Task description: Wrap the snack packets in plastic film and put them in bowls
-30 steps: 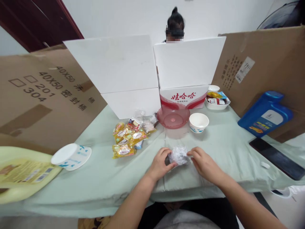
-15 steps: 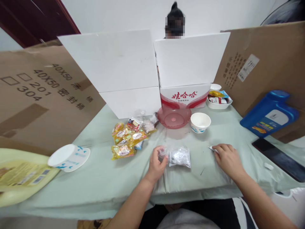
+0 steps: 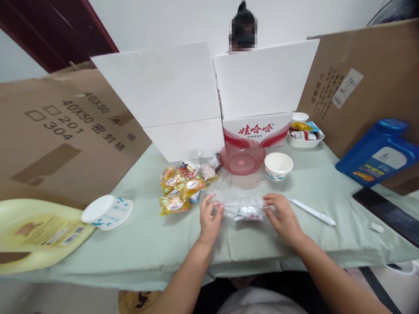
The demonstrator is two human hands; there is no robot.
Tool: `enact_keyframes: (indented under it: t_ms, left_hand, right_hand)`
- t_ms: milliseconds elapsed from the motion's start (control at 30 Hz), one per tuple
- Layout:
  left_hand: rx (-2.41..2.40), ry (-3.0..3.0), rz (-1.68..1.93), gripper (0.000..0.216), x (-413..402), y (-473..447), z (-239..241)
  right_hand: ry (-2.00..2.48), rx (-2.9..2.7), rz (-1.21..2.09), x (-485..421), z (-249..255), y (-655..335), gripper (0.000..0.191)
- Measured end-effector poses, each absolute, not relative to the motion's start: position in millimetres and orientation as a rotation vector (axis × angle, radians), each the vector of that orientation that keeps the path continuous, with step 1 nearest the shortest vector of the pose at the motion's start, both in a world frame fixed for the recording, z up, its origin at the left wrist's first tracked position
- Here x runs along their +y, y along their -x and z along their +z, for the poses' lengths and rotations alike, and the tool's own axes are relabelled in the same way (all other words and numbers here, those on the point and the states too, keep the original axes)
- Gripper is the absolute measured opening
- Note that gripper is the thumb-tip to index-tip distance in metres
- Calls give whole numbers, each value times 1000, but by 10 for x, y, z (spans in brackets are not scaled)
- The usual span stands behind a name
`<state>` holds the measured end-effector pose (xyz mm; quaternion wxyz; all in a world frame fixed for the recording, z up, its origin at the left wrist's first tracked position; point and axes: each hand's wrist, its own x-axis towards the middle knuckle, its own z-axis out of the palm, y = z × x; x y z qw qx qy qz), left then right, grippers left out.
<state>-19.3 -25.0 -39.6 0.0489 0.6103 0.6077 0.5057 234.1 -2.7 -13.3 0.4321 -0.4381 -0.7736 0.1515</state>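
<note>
Two ends of the clear packet (image 3: 249, 212) on the worktop (image 3: 157, 248) are pinched by my left hand (image 3: 209, 221) and right hand (image 3: 283, 218), I see, seemingly keeping its film spread; the white tool (image 3: 311, 211) lies beside, perhaps for easy reach.

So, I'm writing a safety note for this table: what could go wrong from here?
The clear packet between the left hand and right hand looks thin-skinned, so it might tear if pulled hard. The slim white tool lies loose beside the right hand, which could knock it. The phone lies near the edge of the green cloth and might slide off if that is tugged.
</note>
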Motion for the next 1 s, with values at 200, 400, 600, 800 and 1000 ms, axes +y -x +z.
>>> enact_keyframes:
  t_ms: [200,400,600,800,1000]
  left_hand:
    - [1637,-2096,1518,5,-432,216,-141]
    - [1163,-2601,878,27,-783,213,48]
    - [1144,-2533,394,10,-921,148,231]
    - [1372,-2513,379,36,-880,191,207]
    - [1585,-2565,412,12,-754,107,60]
  right_hand:
    - [1483,-1621,490,-16,-125,-2969,22]
    - [1497,-1599,301,-233,8,-3116,20]
    - [1008,-2242,498,-383,254,-2727,28]
    - [1503,-2717,622,-458,156,-2512,23]
    - [1753,-2575,435,-395,85,-2574,21]
